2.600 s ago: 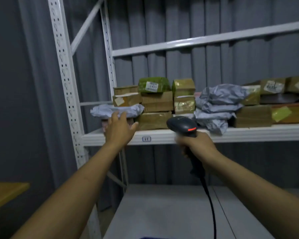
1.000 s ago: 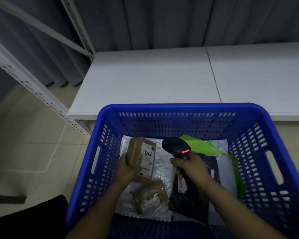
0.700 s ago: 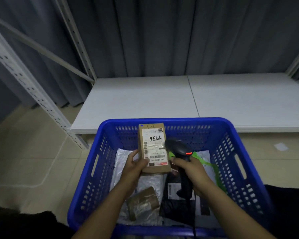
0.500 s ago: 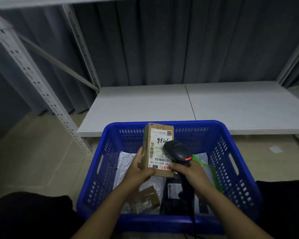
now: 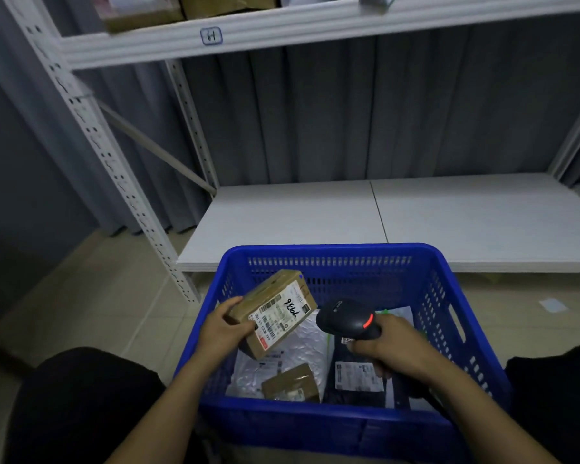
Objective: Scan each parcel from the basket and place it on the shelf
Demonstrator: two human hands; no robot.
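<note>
Head view: the left hand (image 5: 226, 329) grips a brown cardboard parcel (image 5: 275, 309) at its near left end, with the thumb lying on the labelled face and the other fingers curled round the far side. The parcel is held tilted in the air over the left part of the blue basket (image 5: 315, 420), clear of what lies below, and its white label with barcodes and handwritten digits faces up and to the right. The right hand (image 5: 395, 349) holds a black scanner (image 5: 347, 321) with its fingers wrapped tightly round the handle. The scanner's head sits just beside the parcel's right corner, and a red light glows on its top. In the bottom of the basket lie a silvery mailer bag (image 5: 302, 343), a smaller brown parcel (image 5: 290, 383) resting on that bag, and a dark package (image 5: 359, 376) with a white label under the right hand. Beyond the basket runs the white lower shelf board (image 5: 315, 212), and above it the upper shelf beam (image 5: 315, 25) carries a tag marked 61 (image 5: 211, 35), with cartons (image 5: 138, 15) standing on top. A grey curtain (image 5: 349, 112) hangs behind the rack, and a perforated upright (image 5: 108, 155) stands at the left
</note>
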